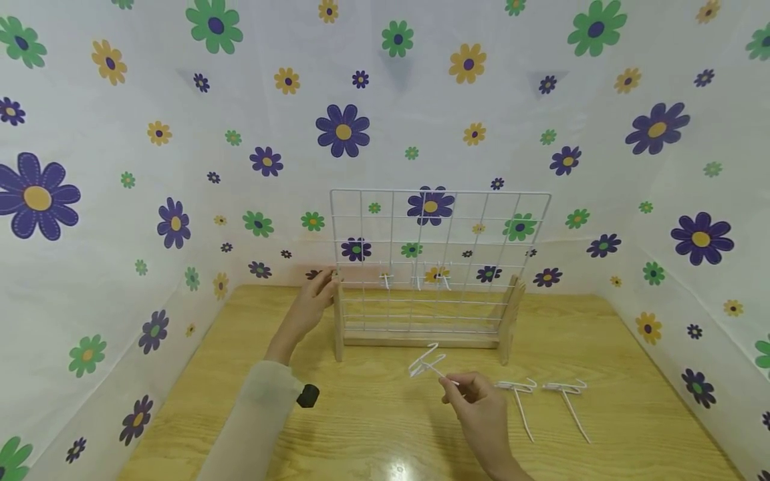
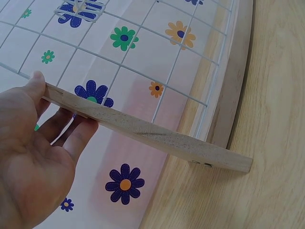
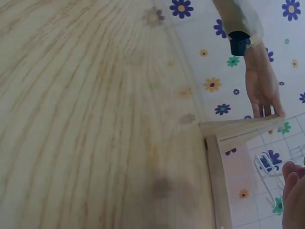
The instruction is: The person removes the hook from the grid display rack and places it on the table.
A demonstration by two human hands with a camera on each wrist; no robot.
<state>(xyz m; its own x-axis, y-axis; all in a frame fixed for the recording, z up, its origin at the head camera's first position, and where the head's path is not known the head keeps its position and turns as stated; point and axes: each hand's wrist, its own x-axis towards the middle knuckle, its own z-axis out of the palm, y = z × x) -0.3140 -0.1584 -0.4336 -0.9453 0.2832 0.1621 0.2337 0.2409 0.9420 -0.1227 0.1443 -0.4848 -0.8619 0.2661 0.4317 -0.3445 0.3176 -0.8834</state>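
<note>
White cloth (image 1: 409,127) printed with purple, green and orange flowers surrounds a pale wooden desk (image 1: 252,414) on the far side and both flanks. A person's left hand (image 1: 305,308) grips the upper end of a wooden post (image 1: 339,324), thumb on one side and fingers on the other. This post is the left upright of a stand that carries a white wire rack (image 1: 442,192), which spreads rightward from those fingers. A matching right post (image 1: 508,321) stands at the far end of a low wooden crossbar (image 1: 421,339).

Nearer the viewer, the right hand (image 1: 481,415) pinches the rod of a white wire hook (image 1: 430,367) between thumb and fingers. Its bent end points away from the fingertips, up and to the left, on the near side of the rack. Beyond these fingers, three similar hanging hooks (image 1: 418,275) sit side by side on the rack. Just right of the same fingers, two loose hooks (image 1: 522,411) lie on the desk. A small black block (image 1: 308,396) sits at the cuff of the left sleeve (image 1: 252,417), behind the left fingers.
</note>
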